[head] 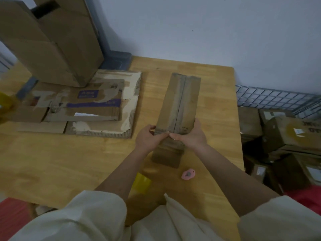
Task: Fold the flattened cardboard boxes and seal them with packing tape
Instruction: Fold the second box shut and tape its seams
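Note:
A long narrow cardboard box lies on the wooden table, its top flaps meeting along a centre seam. My left hand grips the near left corner of the box, thumb on top by the seam. My right hand grips the near right side, thumb meeting the left thumb at the seam. An end flap hangs down toward me below my hands. A yellow tape roll sits near the table's front edge, partly hidden by my left forearm.
Flattened cardboard sheets lie stacked at the left of the table, with a tall upright box behind them. A small pink cutter lies beside my right forearm. Cartons and a wire rack stand on the floor at the right.

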